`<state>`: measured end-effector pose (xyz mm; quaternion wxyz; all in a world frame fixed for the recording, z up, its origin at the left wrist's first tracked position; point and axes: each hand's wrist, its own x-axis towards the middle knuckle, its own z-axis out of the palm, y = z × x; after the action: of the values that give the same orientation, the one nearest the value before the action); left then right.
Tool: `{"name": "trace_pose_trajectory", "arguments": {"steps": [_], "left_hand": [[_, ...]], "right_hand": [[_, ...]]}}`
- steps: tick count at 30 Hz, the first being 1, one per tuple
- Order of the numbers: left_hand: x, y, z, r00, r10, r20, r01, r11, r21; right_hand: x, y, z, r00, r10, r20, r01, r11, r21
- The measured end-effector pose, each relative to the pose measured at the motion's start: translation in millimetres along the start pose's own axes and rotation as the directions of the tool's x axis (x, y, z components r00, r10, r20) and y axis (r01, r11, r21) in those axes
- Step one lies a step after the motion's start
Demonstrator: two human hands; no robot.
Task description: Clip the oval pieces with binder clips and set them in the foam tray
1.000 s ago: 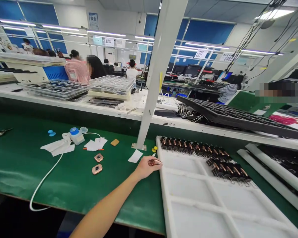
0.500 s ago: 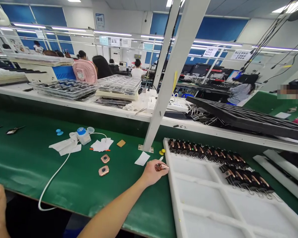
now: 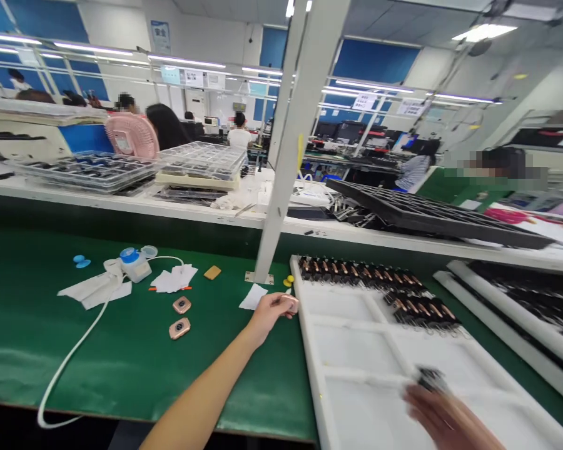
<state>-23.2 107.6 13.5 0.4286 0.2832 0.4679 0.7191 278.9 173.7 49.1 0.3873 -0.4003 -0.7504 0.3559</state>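
My left hand (image 3: 268,317) is closed, pinching a rose-gold watch case (image 3: 289,304) between thumb and fingers beside the tray's left edge. Over the white tray (image 3: 308,350), my right hand (image 3: 431,403) is smeared by motion; its fingers are around a dark, shiny thing that looks like a black binder clip (image 3: 430,377). Two more watch cases, an upper one (image 3: 182,305) and a lower one (image 3: 179,328), lie on the green mat with round dark sensor backs up. Rows of clamped watch cases (image 3: 356,273) stand in black clips at the tray's far end, a shorter row (image 3: 425,310) nearer.
On the mat are a blue-capped bottle (image 3: 136,267), white wipes (image 3: 174,279), a tan block (image 3: 213,272), yellow caps (image 3: 288,280) and a white cable (image 3: 82,344). A white post (image 3: 273,231) rises behind my left hand. A shelf (image 3: 206,215) bears clear trays and black racks.
The view has turned right. My right hand has come in at lower right with the dark clip. My left hand keeps the watch case, now turned. A hand at the far left has left view.
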Motion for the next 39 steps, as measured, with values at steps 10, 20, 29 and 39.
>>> {"name": "trace_pose_trajectory", "arguments": {"steps": [10, 20, 29, 39], "left_hand": [[9.7, 8.2, -7.7, 0.997, -0.065, -0.029, 0.061, 0.991, -0.117], [9.1, 6.9, -5.0, 0.993, -0.11, -0.034, 0.104, 0.985, -0.141], [7.3, 2.5, -4.4, 0.982, -0.177, -0.065, 0.177, 0.984, -0.016], [8.5, 3.5, -4.3, 0.984, -0.165, -0.059, 0.164, 0.986, -0.02]], "right_hand": [[90.8, -31.0, 112.4, 0.858, 0.131, 0.497, -0.467, 0.601, 0.648], [70.2, -7.3, 120.9, 0.883, 0.034, 0.468, -0.306, 0.798, 0.52], [65.9, 1.0, 124.7, 0.893, 0.003, 0.45, -0.201, 0.897, 0.393], [20.1, -24.0, 70.5, 0.998, 0.033, -0.053, -0.026, 0.992, 0.126]]}}
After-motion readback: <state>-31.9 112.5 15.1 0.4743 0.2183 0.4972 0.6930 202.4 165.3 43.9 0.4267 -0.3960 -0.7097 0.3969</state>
